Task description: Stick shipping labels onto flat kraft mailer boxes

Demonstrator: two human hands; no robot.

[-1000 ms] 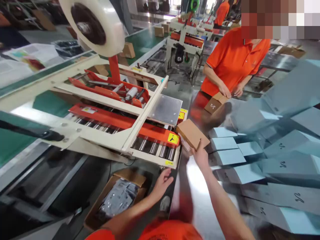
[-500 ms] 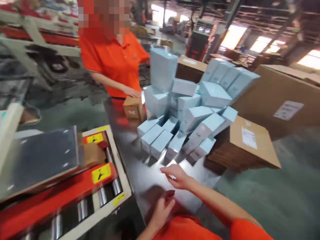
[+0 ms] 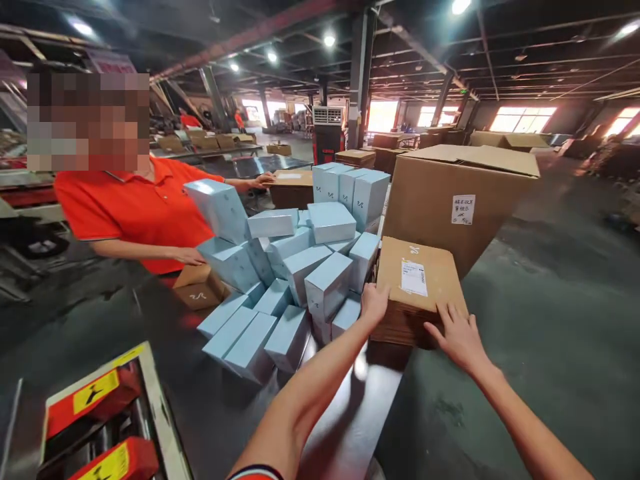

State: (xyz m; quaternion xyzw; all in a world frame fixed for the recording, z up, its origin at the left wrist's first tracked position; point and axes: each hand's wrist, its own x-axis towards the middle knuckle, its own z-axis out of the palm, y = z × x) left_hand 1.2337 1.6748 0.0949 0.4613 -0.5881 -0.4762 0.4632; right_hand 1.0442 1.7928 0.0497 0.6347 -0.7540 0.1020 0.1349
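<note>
A stack of flattened brown cartons (image 3: 435, 267) with a white label on top sits at the right side of the metal table. My left hand (image 3: 375, 303) is closed at the stack's left edge, its fingers partly hidden against the cardboard. On the near right corner lies my right hand (image 3: 460, 337), fingers spread over the top sheet's edge. Just left of my left hand, several pale blue boxes (image 3: 327, 283) are piled, some upright and others tilted or flat.
Behind the stack stands a large brown carton (image 3: 450, 193). Across the table, a co-worker in an orange shirt (image 3: 145, 213) has one hand by a small brown box (image 3: 200, 287) and the other on a farther carton (image 3: 295, 187). A roller conveyor (image 3: 155, 400) runs at lower left.
My view has swung right and up. Both my hands have moved from above the near tabletop to the flattened cartons. The co-worker's far hand now shows on a brown carton.
</note>
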